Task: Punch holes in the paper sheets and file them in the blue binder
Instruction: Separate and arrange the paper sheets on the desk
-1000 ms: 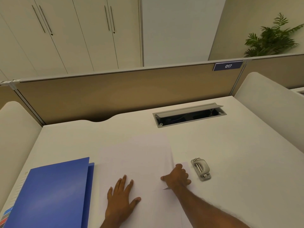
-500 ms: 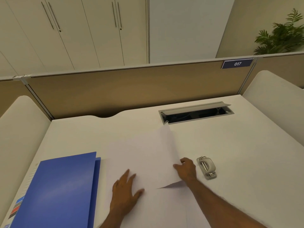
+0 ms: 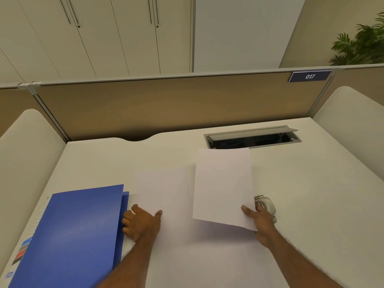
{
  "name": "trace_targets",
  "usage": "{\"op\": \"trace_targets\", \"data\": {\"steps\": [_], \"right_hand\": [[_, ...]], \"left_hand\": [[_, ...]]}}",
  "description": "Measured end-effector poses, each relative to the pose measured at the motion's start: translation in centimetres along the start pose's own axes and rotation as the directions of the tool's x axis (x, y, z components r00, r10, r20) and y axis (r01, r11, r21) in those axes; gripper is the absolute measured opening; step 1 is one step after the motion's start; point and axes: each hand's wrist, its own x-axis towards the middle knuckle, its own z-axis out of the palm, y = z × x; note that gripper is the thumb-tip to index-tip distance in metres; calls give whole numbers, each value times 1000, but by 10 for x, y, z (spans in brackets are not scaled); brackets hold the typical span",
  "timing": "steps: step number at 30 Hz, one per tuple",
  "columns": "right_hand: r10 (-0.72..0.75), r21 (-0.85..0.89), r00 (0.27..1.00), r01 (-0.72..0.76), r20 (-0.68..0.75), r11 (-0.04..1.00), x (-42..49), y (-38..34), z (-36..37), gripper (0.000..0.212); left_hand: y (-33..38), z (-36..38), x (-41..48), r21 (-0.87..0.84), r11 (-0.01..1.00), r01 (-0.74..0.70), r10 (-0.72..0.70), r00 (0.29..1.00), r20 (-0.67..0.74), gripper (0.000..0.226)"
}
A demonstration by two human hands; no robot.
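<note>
A closed blue binder lies at the desk's near left. White paper sheets lie flat beside it in the middle. My left hand rests on the sheets' left edge, its fingers against the binder's spine. My right hand pinches the lower right corner of a single white sheet and holds it lifted above the desk. A small silver hole punch sits on the desk just behind my right hand, partly hidden by it.
The white desk has an open grey cable tray at the back. A tan partition closes the far side, with padded white dividers left and right. Index tabs stick out under the binder.
My right hand lifted one sheet off the stack and carried it right, towards the punch. My left hand slid left to the stack's edge by the binder.
</note>
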Motion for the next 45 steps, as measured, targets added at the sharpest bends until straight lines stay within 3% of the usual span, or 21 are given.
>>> {"op": "trace_targets", "data": {"steps": [3,6,10,12,15,18,21,31,35,40,42,45], "right_hand": [[-38,-38,999,38,-9,999,4,4,4,23],[-31,-66,1000,31,-2,997,6,8,9,23],[-26,-99,1000,26,6,995,7,12,14,25],[-35,-119,999,37,23,992,6,13,17,23],[-59,-183,997,66,44,981,4,13,21,19],[-70,-241,995,85,73,967,-1,13,30,16],[-68,-287,993,94,98,953,-4,17,44,18],[-107,-510,985,161,134,845,-12,48,82,27],[-147,-535,980,198,136,821,-16,47,92,29],[-176,-544,974,227,146,808,-27,32,83,27],[-250,-596,958,284,142,751,-29,29,71,23],[-355,-802,924,315,138,508,-33,34,45,34]], "left_hand": [[8,-3,6,55,998,28,-29,999,31,94],[16,-7,13,80,995,67,-74,993,91,99],[17,-8,30,0,989,149,-146,967,207,102],[13,-11,39,-107,982,153,-119,955,272,89],[6,-17,45,-333,942,53,55,950,308,45],[-2,-22,45,-482,875,-38,202,934,293,32],[-9,-25,35,-566,823,-56,283,903,323,33],[-13,-15,5,-686,726,39,285,892,352,48],[-15,-11,1,-644,765,13,287,888,359,57],[-17,-16,3,-639,766,-64,295,919,261,56],[-20,-22,10,-663,743,-97,315,924,217,47],[-22,-33,17,-712,695,-103,329,926,187,39]]}}
